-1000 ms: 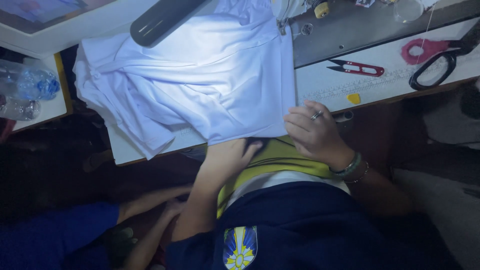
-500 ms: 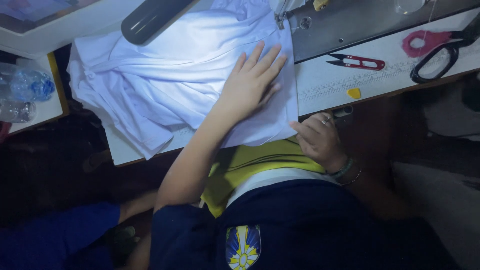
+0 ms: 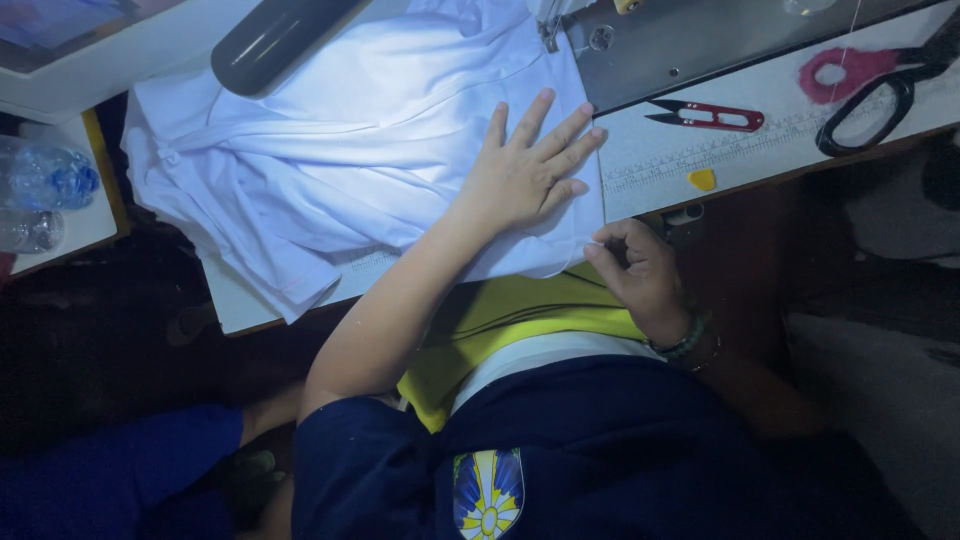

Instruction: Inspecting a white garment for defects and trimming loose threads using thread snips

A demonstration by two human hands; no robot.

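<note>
We are working at a sewing table (image 3: 660, 170), and far to the left of our left hand (image 3: 525, 175) a bottle (image 3: 45, 190) is lying on a side shelf, out of the work's way. Nearer, up and to the left of that hand, a dark tube (image 3: 285, 35) is resting across the cloth (image 3: 340, 160), which is lying bunched over the table's left half. We are pressing the left hand flat on the cloth's right edge, fingers spread wide and gripping nothing, seemingly to keep the fabric smooth and still. Just below and to the right of it, our right hand (image 3: 635, 275) is curling at the table's front edge, thumb and fingertips closing on the cloth's hem, apparently to tug it taut. Beyond the left fingertips the machine's metal plate (image 3: 700, 40) is sitting. To the right of both hands, red snips (image 3: 705, 117), a yellow chalk (image 3: 703, 180) and black scissors (image 3: 875, 95) are lying within easy reach. Compared with half a second ago, the left hand is lying slightly further right, at the cloth's edge, while the right is keeping to the hem.
</note>
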